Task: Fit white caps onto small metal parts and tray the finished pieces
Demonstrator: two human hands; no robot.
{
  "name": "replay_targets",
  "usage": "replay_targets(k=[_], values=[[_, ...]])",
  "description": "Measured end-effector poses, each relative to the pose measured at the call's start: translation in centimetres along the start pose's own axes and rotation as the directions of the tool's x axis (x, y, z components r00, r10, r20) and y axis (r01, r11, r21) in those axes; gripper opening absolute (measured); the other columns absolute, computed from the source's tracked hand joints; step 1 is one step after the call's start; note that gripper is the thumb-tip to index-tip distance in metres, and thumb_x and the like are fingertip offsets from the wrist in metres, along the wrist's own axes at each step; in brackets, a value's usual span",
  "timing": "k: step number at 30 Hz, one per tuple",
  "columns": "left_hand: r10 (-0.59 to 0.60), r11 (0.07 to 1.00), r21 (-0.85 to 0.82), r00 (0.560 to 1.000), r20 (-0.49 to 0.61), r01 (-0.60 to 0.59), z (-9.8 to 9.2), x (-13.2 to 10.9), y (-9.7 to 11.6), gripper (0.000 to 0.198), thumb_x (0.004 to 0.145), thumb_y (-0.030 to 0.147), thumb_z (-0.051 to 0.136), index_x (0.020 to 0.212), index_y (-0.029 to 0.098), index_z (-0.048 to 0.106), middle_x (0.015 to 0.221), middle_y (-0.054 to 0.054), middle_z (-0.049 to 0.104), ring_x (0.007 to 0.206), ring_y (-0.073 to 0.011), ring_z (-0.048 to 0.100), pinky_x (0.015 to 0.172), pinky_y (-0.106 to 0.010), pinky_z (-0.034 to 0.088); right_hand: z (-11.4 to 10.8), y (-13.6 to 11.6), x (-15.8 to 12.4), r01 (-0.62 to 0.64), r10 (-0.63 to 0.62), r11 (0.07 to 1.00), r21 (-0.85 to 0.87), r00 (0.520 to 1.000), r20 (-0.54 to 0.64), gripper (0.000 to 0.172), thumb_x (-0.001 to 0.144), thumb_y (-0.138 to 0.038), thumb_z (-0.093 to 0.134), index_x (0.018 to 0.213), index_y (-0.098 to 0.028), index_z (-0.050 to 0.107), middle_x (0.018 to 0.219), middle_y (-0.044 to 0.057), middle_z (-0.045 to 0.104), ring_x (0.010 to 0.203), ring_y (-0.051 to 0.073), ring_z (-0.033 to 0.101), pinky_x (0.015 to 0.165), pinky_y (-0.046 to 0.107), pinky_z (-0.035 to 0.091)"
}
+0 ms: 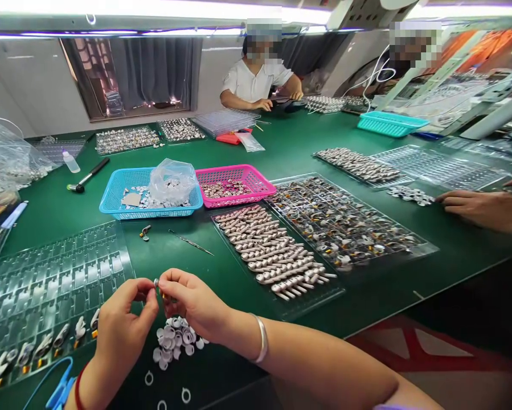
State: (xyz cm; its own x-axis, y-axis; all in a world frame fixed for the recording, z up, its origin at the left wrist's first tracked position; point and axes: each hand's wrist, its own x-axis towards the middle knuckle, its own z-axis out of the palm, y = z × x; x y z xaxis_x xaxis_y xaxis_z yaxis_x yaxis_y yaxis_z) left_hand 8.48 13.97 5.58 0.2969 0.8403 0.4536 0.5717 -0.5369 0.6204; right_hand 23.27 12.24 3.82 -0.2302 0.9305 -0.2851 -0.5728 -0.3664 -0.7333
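My left hand (125, 319) and my right hand (191, 296) meet at the front of the table, fingertips pinched together on a small silvery earbud part (156, 282). A bit of yellow shows under my right fingers; the rest of the part is hidden. Just below my right hand lies a pile of small white rings (174, 341), with a few loose rings (186, 395) nearer me. Beyond my hands are metal tweezers (191, 242) and a single earbud piece (145, 232) with a yellow end. Left of my left hand, a clear tray (54, 279) holds several similar pieces in its front row.
A tray of pale earbud stems (273, 250) and a tray of wired parts (341, 222) lie right. Behind are a blue basket (153, 213) and a pink basket (238, 199). A hammer (89, 173) lies left. A co-worker's hand (482, 208) is at right; another person (258, 80) sits opposite.
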Motion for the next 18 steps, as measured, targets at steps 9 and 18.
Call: replay_targets(k=[9,18], values=[[-0.036,0.999,0.021,0.999,0.0,0.036,-0.08,0.13,0.22,0.013,0.079,0.027,0.057,0.071,0.022,0.066,0.061,0.003,0.07,0.053,-0.013,0.066,0.055,-0.022,0.053,0.22,0.18,-0.15,0.01,-0.01,1.0,0.002,1.0,-0.018,0.046,0.06,-0.05,0.084,0.072,-0.016,0.056,0.064,-0.005,0.054,0.058,0.008,0.047,0.059,0.023,0.04],[-0.022,1.0,-0.013,1.0,0.005,0.022,0.05,0.13,0.06,0.012,0.08,0.025,0.058,0.071,0.021,0.065,0.06,0.004,0.068,0.051,-0.0118,0.065,0.053,-0.02,0.052,0.16,0.59,-0.01,-0.008,0.008,0.999,0.05,1.0,-0.008,0.044,0.059,-0.047,0.084,0.071,-0.016,0.055,0.06,-0.006,0.054,0.054,0.007,0.047,0.056,0.023,0.038]])
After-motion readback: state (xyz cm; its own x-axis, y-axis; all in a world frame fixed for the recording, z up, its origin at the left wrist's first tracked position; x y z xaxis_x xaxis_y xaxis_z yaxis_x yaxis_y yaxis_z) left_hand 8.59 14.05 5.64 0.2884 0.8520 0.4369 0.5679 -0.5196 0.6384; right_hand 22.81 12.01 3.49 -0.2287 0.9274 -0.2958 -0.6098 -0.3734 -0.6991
